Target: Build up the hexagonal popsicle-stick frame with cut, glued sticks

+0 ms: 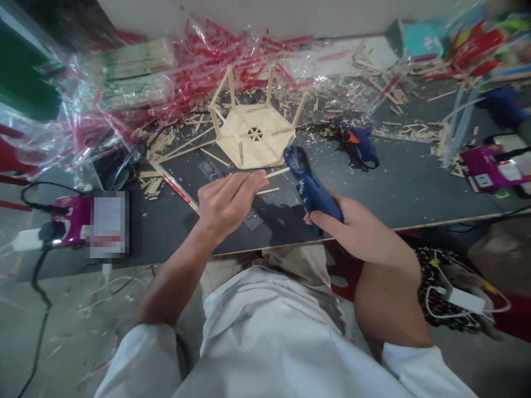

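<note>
Littered tabletop (406, 190), stick (277, 172) pinched in my left fingers (259, 179), long axis running sideways, free end pointing right, just beside the blue tool (312, 187) my right fingers (327, 222) wrap.

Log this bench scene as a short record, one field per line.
Left hand: pinching a thin wooden stick
Right hand: gripping a dark blue handheld tool
Stick and tool: stick's end close to the tool's head; contact unclear
Beyond the hands: hexagonal stick frame with posts standing around its edge
Right of frame: blue-and-orange glue gun, lying on the dark tabletop
Back of bench: crumpled red and clear plastic wrapping
</note>
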The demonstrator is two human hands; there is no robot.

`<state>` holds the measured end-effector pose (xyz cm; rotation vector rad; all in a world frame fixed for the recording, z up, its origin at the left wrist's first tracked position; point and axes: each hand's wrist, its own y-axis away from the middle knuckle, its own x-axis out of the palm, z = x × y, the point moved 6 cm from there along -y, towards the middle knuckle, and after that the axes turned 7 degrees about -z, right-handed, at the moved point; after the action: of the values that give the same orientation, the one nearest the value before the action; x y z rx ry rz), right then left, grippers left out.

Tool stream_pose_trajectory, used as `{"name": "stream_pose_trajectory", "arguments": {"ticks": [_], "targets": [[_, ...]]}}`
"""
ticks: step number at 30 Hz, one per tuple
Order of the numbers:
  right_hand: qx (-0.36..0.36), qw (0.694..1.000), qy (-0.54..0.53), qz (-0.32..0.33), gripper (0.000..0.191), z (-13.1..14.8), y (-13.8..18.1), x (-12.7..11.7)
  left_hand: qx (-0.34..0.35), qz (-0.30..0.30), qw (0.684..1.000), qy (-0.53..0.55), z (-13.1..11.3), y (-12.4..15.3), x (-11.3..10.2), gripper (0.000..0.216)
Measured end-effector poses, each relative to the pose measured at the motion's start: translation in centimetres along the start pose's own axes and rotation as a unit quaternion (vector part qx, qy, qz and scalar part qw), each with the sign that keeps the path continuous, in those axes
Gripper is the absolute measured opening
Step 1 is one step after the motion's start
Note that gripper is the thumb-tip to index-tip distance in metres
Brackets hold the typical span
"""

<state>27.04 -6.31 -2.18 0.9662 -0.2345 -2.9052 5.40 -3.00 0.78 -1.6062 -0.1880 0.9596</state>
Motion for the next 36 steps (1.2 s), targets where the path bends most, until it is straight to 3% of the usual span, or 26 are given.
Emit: {"name": "stream_pose_trajectory", "arguments": {"ticks": [4,8,16,23,30,36], "targets": [[-0.003,0.999,-0.035,0.016,0.033,1.2,0.2,1.2,-0.014,0.046,0.999,-0.001,0.4,0.6,0.5,0.015],[-0.017,1.000,-0.021,0.005,0.037,2.0,0.5,1.4,-0.019,0.042,0.999,0.025,0.2,0.6,0.6,0.014],[-0.056,0.998,-0.033,-0.017,0.017,2.9,1.2,2.3,-0.009,0.047,0.999,0.019,-0.3,-0.1,0.4,0.014],[-0.081,0.994,-0.052,-0.052,0.014,3.4,1.3,3.1,-0.008,0.041,0.999,0.009,-0.4,-0.1,0.0,0.014],[-0.079,0.994,-0.040,-0.066,0.023,3.4,1.8,3.7,-0.003,0.012,0.999,0.033,-0.6,-0.3,-0.3,0.011],[-0.066,0.994,0.015,-0.087,0.041,3.8,2.7,4.8,-0.005,0.032,0.999,0.001,-0.2,0.4,0.0,0.009]]}}
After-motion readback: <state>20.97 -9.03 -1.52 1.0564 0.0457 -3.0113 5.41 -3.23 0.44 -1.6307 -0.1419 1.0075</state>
